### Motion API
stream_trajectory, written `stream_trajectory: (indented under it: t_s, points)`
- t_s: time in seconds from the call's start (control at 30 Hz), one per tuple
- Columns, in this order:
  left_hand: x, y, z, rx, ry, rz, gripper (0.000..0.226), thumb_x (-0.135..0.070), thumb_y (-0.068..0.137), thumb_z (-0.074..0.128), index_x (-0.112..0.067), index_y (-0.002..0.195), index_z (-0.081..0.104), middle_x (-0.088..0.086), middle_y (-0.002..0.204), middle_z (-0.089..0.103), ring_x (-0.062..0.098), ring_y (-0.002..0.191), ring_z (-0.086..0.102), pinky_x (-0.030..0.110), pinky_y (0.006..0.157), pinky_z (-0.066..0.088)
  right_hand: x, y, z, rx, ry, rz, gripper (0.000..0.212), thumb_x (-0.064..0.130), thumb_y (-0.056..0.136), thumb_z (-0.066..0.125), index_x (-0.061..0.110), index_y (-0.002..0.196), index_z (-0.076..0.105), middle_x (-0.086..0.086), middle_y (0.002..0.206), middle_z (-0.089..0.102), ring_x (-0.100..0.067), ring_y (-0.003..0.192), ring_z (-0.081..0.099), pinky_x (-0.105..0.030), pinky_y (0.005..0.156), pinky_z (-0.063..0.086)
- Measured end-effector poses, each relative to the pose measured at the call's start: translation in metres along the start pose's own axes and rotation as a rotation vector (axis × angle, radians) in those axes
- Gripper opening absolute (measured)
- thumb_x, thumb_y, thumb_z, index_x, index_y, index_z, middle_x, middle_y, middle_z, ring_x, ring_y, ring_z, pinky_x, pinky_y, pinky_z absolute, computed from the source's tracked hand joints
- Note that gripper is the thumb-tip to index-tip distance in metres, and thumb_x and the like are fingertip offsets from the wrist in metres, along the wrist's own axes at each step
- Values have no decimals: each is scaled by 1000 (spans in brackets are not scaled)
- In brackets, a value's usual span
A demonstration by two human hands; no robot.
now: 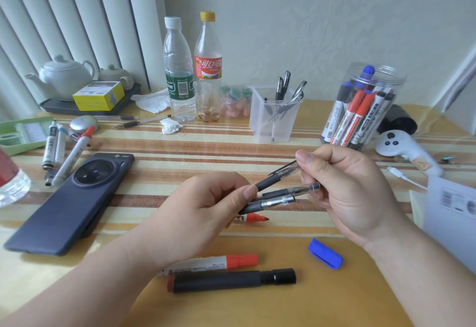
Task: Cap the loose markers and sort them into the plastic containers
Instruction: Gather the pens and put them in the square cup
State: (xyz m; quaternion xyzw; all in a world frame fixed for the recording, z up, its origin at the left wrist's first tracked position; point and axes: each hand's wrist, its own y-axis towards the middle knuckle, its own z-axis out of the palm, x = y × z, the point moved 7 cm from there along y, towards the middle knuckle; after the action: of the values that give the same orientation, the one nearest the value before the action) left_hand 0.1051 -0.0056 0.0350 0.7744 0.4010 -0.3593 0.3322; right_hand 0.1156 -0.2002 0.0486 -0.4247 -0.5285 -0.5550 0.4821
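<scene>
My left hand (206,208) grips a bundle of black gel pens (273,199) by their rubber grips. My right hand (350,187) pinches the clear cap end of the top pen (288,170). An uncapped red marker (253,218) lies under the hands. Nearer me lie a capped red marker (226,262), a black marker (234,280) and a loose blue cap (325,253). Several more markers (64,148) lie at the left. A square clear container (274,115) holds pens. A round clear jar (360,110) holds several markers.
A dark phone (67,205) lies at the left. Two plastic bottles (192,69), a teapot tray (77,105), a green tray (20,133), tissue (170,125) and loose pens (139,121) crowd the back. A white controller (404,151), cable and white box (453,213) sit at the right.
</scene>
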Motion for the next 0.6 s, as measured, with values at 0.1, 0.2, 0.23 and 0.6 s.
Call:
stream_trajectory:
  t_s: [0.1,0.2,0.23,0.6]
  points:
    - [0,0,-1,-5,6,1,48,-61,93,42,-18,84,64,8,65,56,26,60,49,39,56,42,0,0,-1,-4,-19,1,33,33,73,79,8,63,60,-11,61,45,-16,51,38,-21,43,33]
    - [-1,-1,-1,-2,25,-5,42,-55,97,45,-19,85,65,6,66,57,23,60,50,36,57,43,0,0,0,11,-69,-46,35,29,80,83,7,63,61,-11,60,48,-16,50,42,-22,43,34]
    - [-2,-1,-1,0,30,-7,40,-53,97,46,-19,85,65,7,66,57,23,61,50,36,58,43,0,0,0,5,-79,-63,35,29,79,80,6,63,61,-12,60,49,-16,49,42,-22,43,34]
    - [-9,-1,1,52,288,42,12,-49,97,56,-37,99,57,-24,80,59,-1,76,56,14,61,38,-2,0,5,-15,-123,-87,26,30,78,71,5,73,68,-29,66,61,-39,47,55,-31,37,45]
